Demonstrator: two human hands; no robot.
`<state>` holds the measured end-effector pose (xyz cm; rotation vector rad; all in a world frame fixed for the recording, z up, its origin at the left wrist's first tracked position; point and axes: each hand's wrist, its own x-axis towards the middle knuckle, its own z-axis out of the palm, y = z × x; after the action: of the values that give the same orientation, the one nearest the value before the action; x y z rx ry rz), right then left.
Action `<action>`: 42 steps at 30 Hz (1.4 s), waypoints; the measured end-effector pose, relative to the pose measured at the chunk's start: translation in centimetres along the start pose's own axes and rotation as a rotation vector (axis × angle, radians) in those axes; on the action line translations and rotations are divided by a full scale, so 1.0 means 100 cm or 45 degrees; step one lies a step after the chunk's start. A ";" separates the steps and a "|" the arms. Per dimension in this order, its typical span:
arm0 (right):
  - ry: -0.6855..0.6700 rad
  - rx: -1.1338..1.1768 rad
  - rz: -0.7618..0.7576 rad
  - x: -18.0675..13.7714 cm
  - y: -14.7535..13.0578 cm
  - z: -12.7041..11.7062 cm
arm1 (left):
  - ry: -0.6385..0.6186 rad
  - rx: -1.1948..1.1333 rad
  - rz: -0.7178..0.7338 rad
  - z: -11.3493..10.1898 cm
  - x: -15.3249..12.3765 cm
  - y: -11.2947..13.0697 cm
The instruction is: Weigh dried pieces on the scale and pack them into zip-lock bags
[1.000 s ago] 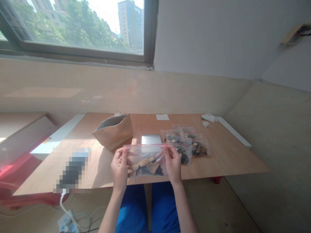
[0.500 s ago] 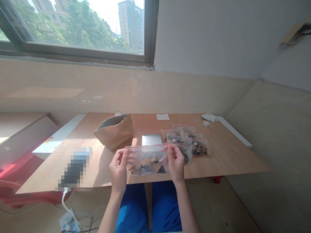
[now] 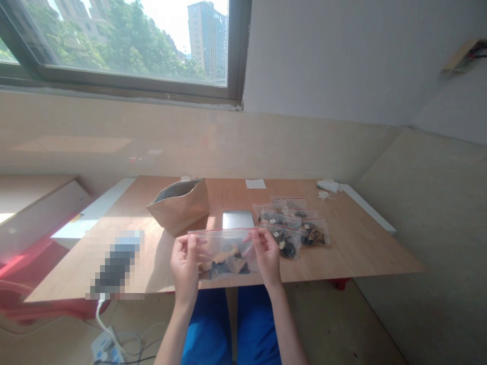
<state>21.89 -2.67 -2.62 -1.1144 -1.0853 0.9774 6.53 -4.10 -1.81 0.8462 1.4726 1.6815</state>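
Observation:
A clear zip bag (image 3: 228,241) with a red seal line hangs between my hands above the table's front edge. Brown dried pieces (image 3: 230,261) lie along its bottom; I cannot tell what kind they are. My left hand (image 3: 185,261) pinches the bag's upper left corner between thumb and fingers. At the upper right, my right hand (image 3: 268,256) grips the top edge in the same way. Just behind the bag is a scale-like device with a silver top (image 3: 238,219), its near part covered by the bag.
Several filled zip bags (image 3: 289,241) lie overlapping to the right. A brown paper bag (image 3: 182,210) stands open-topped at left. A pixelated dark object (image 3: 116,266) with a white cable lies front left. White paper (image 3: 255,184) and crumpled white scraps (image 3: 327,186) are at the back of the table (image 3: 365,253).
Both hands have shifted slightly left with the zip bag, the right one further along its top edge. The brown pieces have slid leftward inside, and more of the bags on the right shows.

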 end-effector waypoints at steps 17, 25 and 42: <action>0.049 -0.019 -0.002 0.001 0.000 0.000 | -0.259 -0.069 -0.124 -0.002 0.000 -0.002; 0.028 -0.067 -0.001 0.001 0.001 -0.003 | -0.252 -0.045 -0.079 -0.006 0.002 -0.004; -0.021 -0.005 0.029 -0.001 0.001 0.005 | -0.224 -0.060 -0.027 -0.001 -0.003 0.003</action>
<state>21.41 -2.67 -2.73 -1.1260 -1.0903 1.0040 6.56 -4.47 -1.57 0.9251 1.3141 1.5777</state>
